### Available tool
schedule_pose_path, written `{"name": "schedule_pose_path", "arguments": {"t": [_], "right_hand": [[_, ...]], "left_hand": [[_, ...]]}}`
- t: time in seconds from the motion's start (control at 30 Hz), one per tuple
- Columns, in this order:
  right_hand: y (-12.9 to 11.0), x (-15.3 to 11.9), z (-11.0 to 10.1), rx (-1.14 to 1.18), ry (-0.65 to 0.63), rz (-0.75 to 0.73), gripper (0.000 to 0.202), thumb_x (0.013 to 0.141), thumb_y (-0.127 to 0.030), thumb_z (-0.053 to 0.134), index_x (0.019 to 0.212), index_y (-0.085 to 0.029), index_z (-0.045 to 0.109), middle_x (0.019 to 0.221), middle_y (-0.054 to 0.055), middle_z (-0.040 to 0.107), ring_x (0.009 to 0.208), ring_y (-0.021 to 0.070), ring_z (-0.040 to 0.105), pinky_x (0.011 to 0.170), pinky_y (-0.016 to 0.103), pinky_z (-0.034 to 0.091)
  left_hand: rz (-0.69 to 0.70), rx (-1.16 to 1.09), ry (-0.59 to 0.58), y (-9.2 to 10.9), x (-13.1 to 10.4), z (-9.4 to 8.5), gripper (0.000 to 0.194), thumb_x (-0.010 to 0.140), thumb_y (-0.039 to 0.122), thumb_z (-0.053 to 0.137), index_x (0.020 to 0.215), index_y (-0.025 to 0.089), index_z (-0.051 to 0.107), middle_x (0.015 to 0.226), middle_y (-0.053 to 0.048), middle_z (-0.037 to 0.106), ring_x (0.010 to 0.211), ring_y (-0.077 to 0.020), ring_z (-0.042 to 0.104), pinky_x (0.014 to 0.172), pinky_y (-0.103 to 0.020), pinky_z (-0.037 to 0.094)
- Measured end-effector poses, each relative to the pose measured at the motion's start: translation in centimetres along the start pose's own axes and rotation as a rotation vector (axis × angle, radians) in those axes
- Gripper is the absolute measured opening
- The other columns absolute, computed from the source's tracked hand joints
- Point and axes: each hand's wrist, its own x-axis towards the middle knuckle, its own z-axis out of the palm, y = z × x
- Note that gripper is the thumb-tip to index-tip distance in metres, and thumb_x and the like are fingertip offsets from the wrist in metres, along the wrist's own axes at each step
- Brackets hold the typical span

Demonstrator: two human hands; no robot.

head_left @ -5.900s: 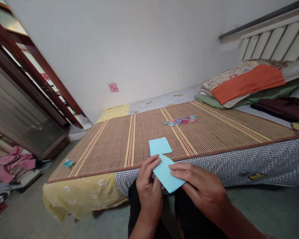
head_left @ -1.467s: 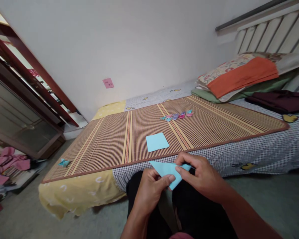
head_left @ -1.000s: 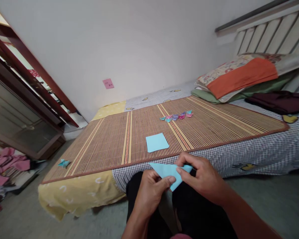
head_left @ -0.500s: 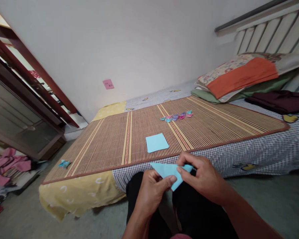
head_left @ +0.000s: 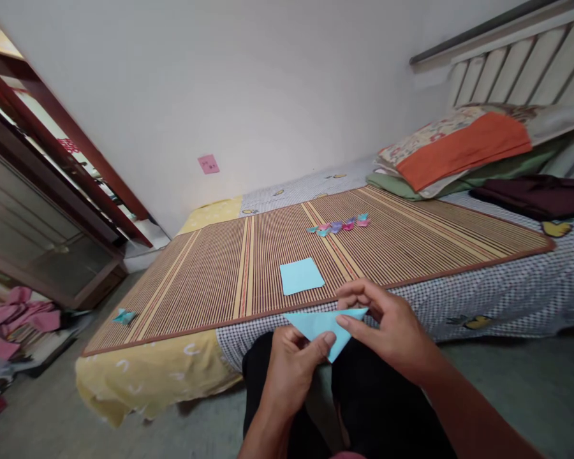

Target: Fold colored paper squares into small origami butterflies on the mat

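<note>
A light blue paper [head_left: 316,324], folded into a triangle with its point down, is held over my lap. My left hand [head_left: 294,360] pinches its lower left part, thumb on top. My right hand [head_left: 387,325] has its thumb on the paper's right part, with the fingers behind the upper edge. Just beyond, a square light blue sheet or stack [head_left: 301,276] lies on the striped mat [head_left: 215,274]. Farther back sits a row of small folded paper pieces [head_left: 335,227] in blue, pink and purple.
A small blue folded piece [head_left: 124,316] lies at the mat's left end. Pillows [head_left: 463,153] and dark folded cloth [head_left: 536,195] are at the right. Pink cloth [head_left: 23,315] is piled at the far left. A wall rises behind the bed.
My right fingers have shifted up and behind the paper's upper edge, and its right corner now shows flat. My left hand keeps its pinch.
</note>
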Motion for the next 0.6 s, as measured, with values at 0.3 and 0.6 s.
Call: {"name": "schedule_pose_path", "arguments": {"t": [0.3, 0.6], "right_hand": [[0.5, 0.2, 0.3, 0.301, -0.136, 0.243, 0.037, 0.08, -0.056, 0.073, 0.081, -0.021, 0.061, 0.062, -0.003, 0.057, 0.057, 0.0138, 0.055, 0.054, 0.026, 0.045], [0.5, 0.4, 0.5, 0.368, -0.108, 0.241, 0.033, 0.08, -0.05, 0.075, 0.078, -0.019, 0.065, 0.063, -0.003, 0.057, 0.06, 0.0139, 0.054, 0.062, 0.027, 0.047]], "left_hand": [[0.042, 0.002, 0.074, 0.2, 0.2, 0.4, 0.03, 0.077, 0.041, 0.081, 0.074, 0.012, 0.076, 0.067, -0.004, 0.066, 0.062, -0.0139, 0.052, 0.06, -0.025, 0.042], [0.142, 0.194, 0.131, 0.0, 0.2, 0.1, 0.032, 0.084, 0.039, 0.074, 0.066, 0.014, 0.072, 0.065, -0.002, 0.062, 0.063, -0.0153, 0.05, 0.063, -0.027, 0.042]]}}
